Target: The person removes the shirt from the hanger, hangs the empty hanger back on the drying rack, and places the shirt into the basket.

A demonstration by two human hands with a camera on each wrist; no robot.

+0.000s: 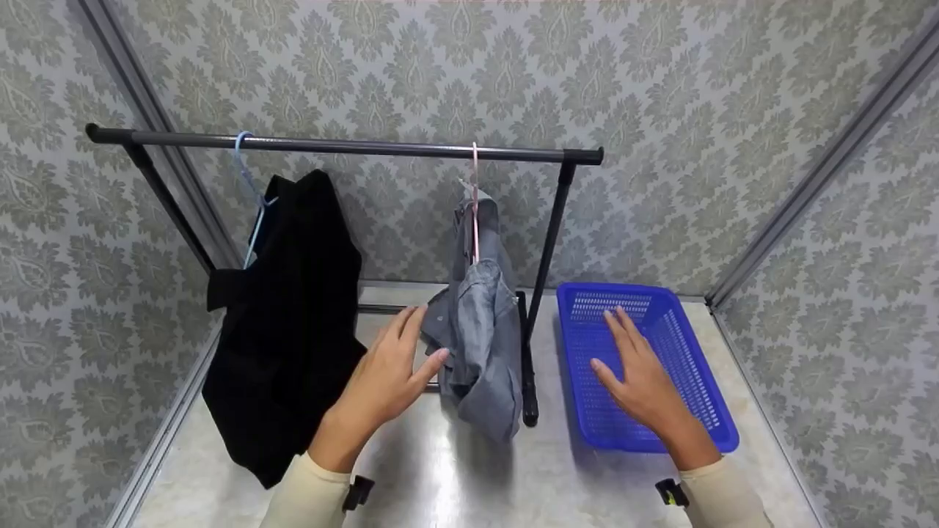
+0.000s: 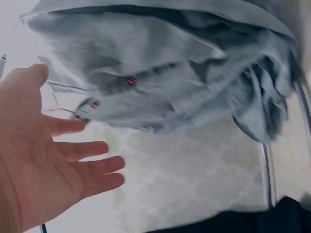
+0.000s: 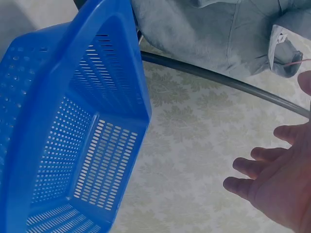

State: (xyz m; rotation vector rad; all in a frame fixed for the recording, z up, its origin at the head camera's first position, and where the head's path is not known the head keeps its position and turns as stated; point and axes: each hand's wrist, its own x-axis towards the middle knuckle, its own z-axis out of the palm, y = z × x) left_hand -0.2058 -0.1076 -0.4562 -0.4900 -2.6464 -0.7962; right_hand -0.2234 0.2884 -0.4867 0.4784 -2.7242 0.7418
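Note:
A grey-blue button-up garment [image 1: 480, 337], denim-like, hangs on a pink hanger [image 1: 475, 209] near the right end of the rack's bar. My left hand [image 1: 389, 370] is held out just left of it, fingers straight and holding nothing; in the left wrist view the garment [image 2: 146, 63] spreads beyond the fingertips. A black garment [image 1: 293, 315] hangs on a light blue hanger [image 1: 246, 169] farther left. My right hand [image 1: 642, 378] hovers over the blue plastic basket [image 1: 722, 418], its fingers extended. The basket's slotted walls [image 3: 102, 165] show in the right wrist view, with nothing inside.
The black clothes rack [image 1: 352, 145] stands on the pale floor, its right leg [image 1: 550, 249] between the grey garment and the basket. Patterned wallpaper [image 1: 660, 147] covers the walls around, with metal corner strips [image 1: 814, 158].

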